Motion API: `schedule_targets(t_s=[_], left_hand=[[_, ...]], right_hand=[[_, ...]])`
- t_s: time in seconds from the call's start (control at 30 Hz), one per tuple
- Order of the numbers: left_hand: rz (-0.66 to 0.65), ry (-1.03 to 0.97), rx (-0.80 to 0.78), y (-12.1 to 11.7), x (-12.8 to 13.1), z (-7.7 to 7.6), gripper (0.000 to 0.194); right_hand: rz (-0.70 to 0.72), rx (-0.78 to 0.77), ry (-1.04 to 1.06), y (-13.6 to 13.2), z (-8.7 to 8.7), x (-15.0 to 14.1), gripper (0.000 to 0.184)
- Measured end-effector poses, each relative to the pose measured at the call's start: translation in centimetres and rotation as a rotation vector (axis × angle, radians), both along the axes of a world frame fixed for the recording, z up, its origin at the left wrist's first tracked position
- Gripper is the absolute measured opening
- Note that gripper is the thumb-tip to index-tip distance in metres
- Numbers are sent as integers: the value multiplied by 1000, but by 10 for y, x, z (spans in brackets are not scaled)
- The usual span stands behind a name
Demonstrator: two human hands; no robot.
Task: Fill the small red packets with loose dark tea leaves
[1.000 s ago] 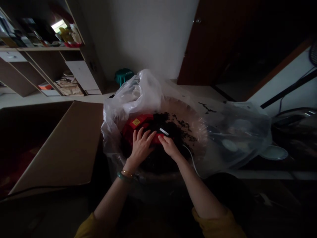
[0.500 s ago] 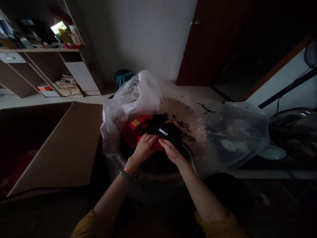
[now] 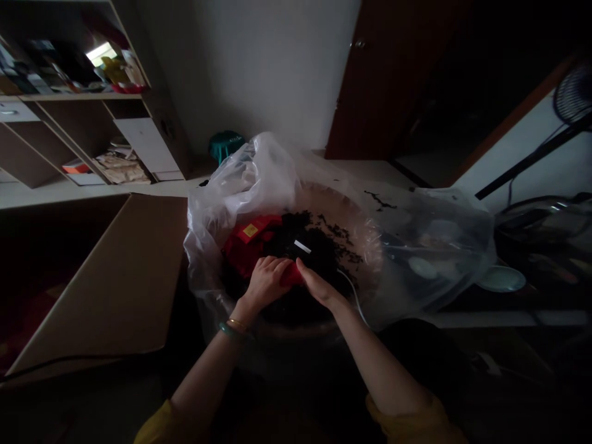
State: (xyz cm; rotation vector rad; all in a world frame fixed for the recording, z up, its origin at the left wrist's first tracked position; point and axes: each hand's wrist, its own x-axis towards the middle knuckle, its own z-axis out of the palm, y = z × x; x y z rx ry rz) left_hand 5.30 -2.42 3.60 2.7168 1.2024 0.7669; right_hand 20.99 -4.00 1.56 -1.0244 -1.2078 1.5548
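Observation:
Between my two hands is a small red packet [image 3: 291,275], partly covered by the fingers. My left hand [image 3: 267,280] closes over its left side, knuckles up. My right hand [image 3: 316,285] grips the right end with the thumb side uppermost. Below and around them lies a heap of dark, dry, leaf-like bits [image 3: 319,243], loose tea by its look, in a wide round basket [image 3: 319,196] lined with clear plastic. More red packets [image 3: 247,237], one with a yellow label, lie at the heap's left. A white strip [image 3: 302,246] rests on the dark heap.
A large open cardboard box [image 3: 124,271] stands at the left, red things inside. Clear plastic sheeting [image 3: 259,166] rises behind the basket and spreads right towards a pale dish [image 3: 502,279]. A white cord [image 3: 354,290] crosses the basket's right side. Shelves [image 3: 92,132] stand behind.
Both hands have drawn slightly nearer to me with the red packet, which now looks narrower and tilted between them. The whole view has shifted a little.

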Motion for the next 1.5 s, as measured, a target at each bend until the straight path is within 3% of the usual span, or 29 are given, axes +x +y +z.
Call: schedule_targets(t_s=[0.17,0.27,0.33,0.37,0.47,0.53,0.63,0.73,1.07,1.27,1.37,1.5], left_hand=[[95,-23,-21,-5,4,-4,45],[174,-147,-31,-3,1,-7,39],[220,-229,-50,-1,-3,-8,37],[239,-260,-61,-1,-5,-8,38],[304,-322,-80,-1,-8,-9,40],[336,-343,-89,-2,-9,-9,40],[354,-368,-95,-2,-12,-8,40],[359,-387,-79,-1,-16,-9,40],[414,-397,-73,5,-27,-6,41],[491,-428,-62,13,-44,5,42],[527,-439,-58,15,-49,10,46],[513,-441,-59,16,-49,13,47]], right_hand=[[43,-14,-69,-5,18,16,76],[-141,75,-227,-23,24,39,74],[-283,125,-472,-43,16,50,63],[-312,127,-626,-53,8,52,69],[-221,70,-1009,-74,-17,43,108],[-181,46,-1181,-75,-30,28,119],[-171,18,-1313,-61,-36,5,117],[-246,86,-1390,-41,-37,-9,106],[-263,388,-1507,18,-25,-10,74],[-4,736,-1397,13,-17,-27,44],[9,703,-1411,27,-10,-37,57],[88,533,-1498,55,1,-58,83]])
